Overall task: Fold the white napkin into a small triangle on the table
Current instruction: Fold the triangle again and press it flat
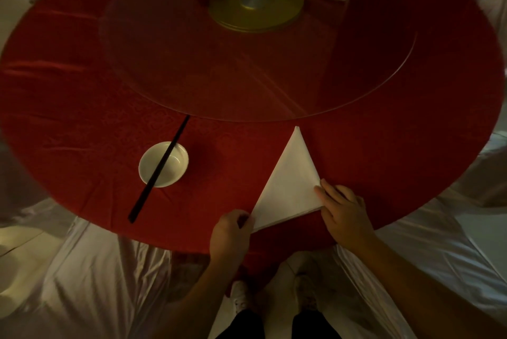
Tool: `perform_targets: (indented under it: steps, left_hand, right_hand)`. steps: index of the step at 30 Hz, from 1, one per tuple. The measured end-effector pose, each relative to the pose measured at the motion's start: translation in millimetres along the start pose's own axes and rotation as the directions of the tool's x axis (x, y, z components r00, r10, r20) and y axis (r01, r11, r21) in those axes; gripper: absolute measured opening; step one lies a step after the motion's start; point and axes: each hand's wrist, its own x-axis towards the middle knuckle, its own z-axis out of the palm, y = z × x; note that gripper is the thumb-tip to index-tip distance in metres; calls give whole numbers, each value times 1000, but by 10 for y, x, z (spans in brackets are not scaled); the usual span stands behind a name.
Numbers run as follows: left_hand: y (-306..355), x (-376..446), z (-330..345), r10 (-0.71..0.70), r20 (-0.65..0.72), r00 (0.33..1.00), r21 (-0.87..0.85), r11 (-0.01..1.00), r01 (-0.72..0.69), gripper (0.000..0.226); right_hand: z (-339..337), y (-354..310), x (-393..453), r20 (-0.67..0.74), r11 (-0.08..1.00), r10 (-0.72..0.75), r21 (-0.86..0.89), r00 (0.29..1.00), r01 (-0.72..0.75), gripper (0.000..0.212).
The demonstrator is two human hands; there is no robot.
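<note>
The white napkin (288,185) lies flat on the red tablecloth (82,119) near the table's front edge, folded into a triangle with its tip pointing away from me. My left hand (230,234) pinches the napkin's near-left corner between thumb and fingers. My right hand (343,212) rests with spread fingers pressing on the napkin's right corner and edge.
A small white bowl (175,171) sits to the left of the napkin, with black chopsticks (159,171) laid across it. A glass turntable (192,70) covers the table's middle, with a yellow-green base (227,15) at its centre. White-draped chairs surround the table.
</note>
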Motion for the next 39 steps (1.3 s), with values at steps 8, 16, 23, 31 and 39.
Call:
perform_targets:
  steps: [8,16,23,31,39]
  left_hand:
    - [203,71,71,258,-122,958,270,938,-218,29]
    - [1204,1091,366,655,276,703,396,589,-704,51]
    - [1180,1602,626,569,515,641,581,318,-749,65]
    - [1024,1717,749,593,450,668,590,365,-721,77]
    - [945,1808,847,617,391,683,635,356,-685,75]
  right_hand:
    - [-128,26,39,61,991,-3,136,998,-6,61]
    - [-189,-188,534,-24,993,7,119,1000,-5,52]
    - [112,-206,627,4,1000,7,11,1000,-8,58]
    - [185,-177,393,51,1000,25,-3,998,-24,76]
    - [259,-194,-50,117,997,55,40,992,-60,90]
